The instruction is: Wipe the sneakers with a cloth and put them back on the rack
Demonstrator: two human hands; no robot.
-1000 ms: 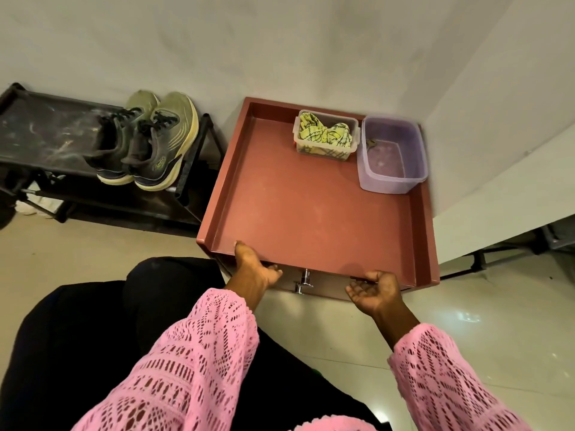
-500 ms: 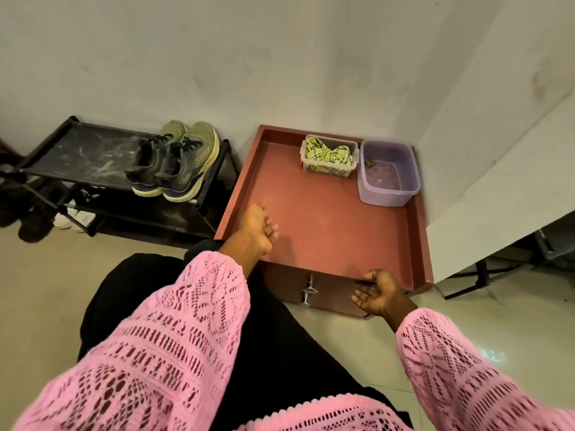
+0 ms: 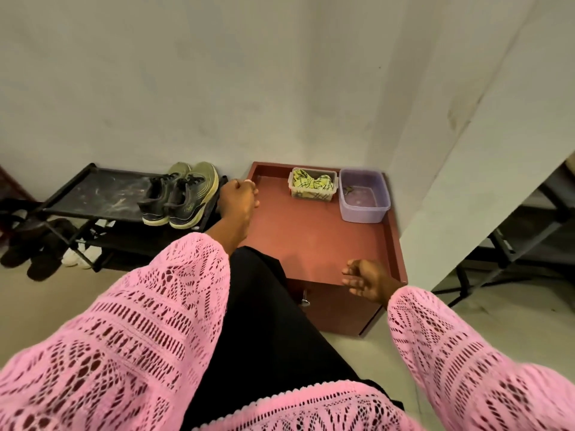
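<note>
We take the red-brown cabinet (image 3: 311, 237) with its raised-rim top as our landmark. It stands on the floor against the pale wall, a metal handle (image 3: 305, 301) showing on its front face.

Just to the left of the cabinet stands the black shoe rack (image 3: 93, 194). The pair of olive-green sneakers (image 3: 180, 194) sits on the rack's top shelf at the end nearest the cabinet, side by side, heels toward us and toes toward the wall. Under the rack, farther from the cabinet, we see dark shoes (image 3: 34, 247) and a white pair (image 3: 82, 255) on the floor.

On the cabinet's top, at the back edge, a clear plastic box (image 3: 312, 185) holds the yellow patterned cloth (image 3: 311, 181). A purple tub (image 3: 362, 195) stands just beside that box, in the back corner nearest the white panel.

Our left hand (image 3: 238, 200) hangs over the cabinet's left rim, between the sneakers and the cabinet top. Its fingers are curled in loosely and we see nothing held in them; whether it touches the rim, we cannot tell.

Our right hand (image 3: 365, 279) hovers over the cabinet's front edge, near its right corner. Its fingers are relaxed, slightly bent and spread, and it holds nothing.

Pink lace sleeves cover both arms, and black clothing lies between them in front of the cabinet.
</note>
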